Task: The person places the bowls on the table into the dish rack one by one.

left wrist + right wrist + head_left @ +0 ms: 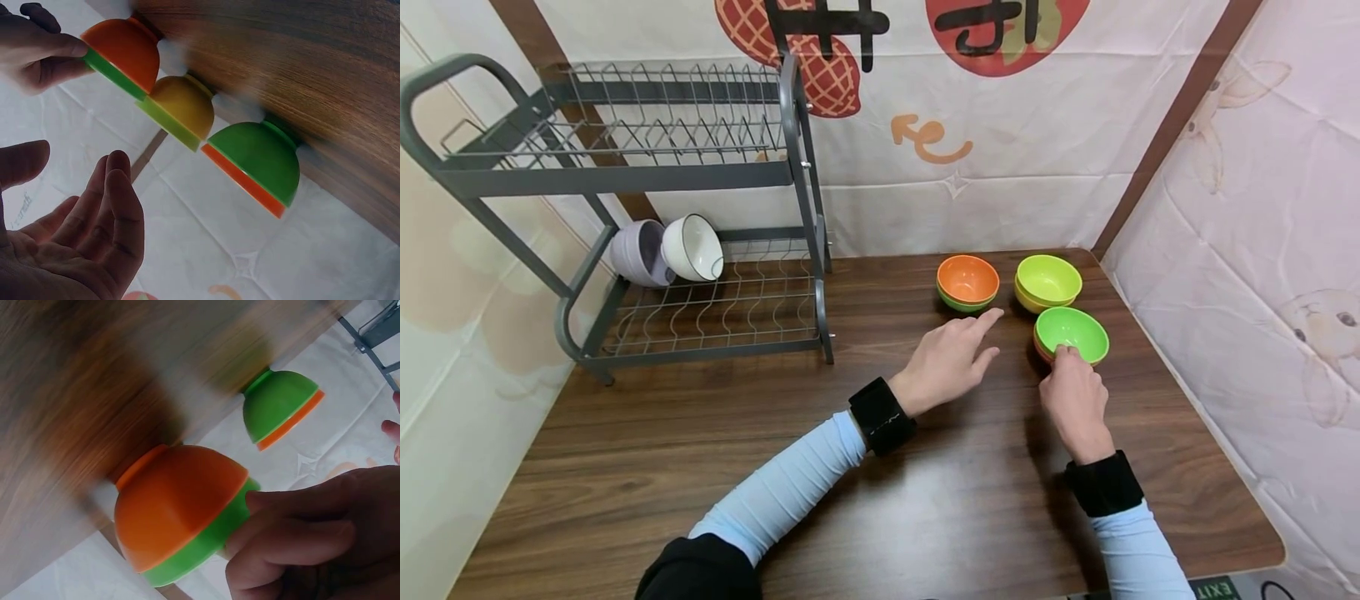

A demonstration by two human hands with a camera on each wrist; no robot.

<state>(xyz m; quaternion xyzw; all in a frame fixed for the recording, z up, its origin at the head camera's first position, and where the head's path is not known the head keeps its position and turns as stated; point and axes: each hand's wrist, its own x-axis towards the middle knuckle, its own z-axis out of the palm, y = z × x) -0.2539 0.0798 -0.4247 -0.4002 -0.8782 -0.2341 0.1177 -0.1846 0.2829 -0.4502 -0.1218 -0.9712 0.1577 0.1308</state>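
Observation:
With thumb and fingers, my right hand pinches the near rim of a green bowl. That bowl sits nested in an orange bowl, whose foot is down at the tabletop in the right wrist view. My left hand is held over the table with fingers extended and nothing in its grasp. Just beyond its fingertips stands another orange bowl nested in a green one. Behind the pinched bowl, a lime bowl rests in a yellow bowl.
A grey two-tier dish rack stands at the left of the wooden table. On its lower tier, a white bowl and lilac bowls lean on their sides. Printed cloth walls border the table at the back and sides.

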